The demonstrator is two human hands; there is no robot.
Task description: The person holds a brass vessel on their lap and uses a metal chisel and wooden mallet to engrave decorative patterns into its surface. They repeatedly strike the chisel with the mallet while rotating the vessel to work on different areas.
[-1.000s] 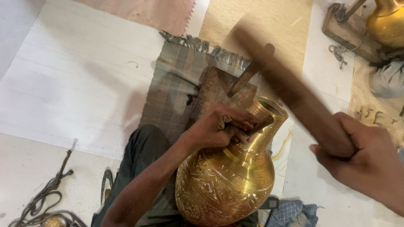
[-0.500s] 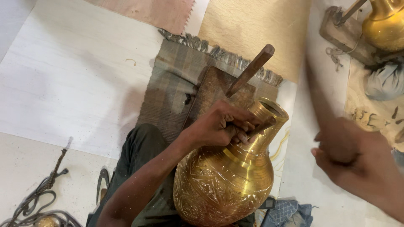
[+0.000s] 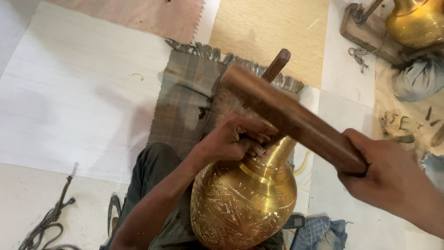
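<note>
Since half a second ago the wooden mallet (image 3: pixel 291 118) has swung from the right into clear view, its head now over the neck of the brass vase (image 3: pixel 244 203). Right hand (image 3: pixel 391 178), fingers wrapped fully around the mallet's handle, reaches in from the right with wrist level. Left hand (image 3: pixel 240 139) curls tight on a tool at the vase's neck, forearm stretching back toward the near left. Near centre, the vase leans over the striped mat (image 3: pixel 185 97).
</note>
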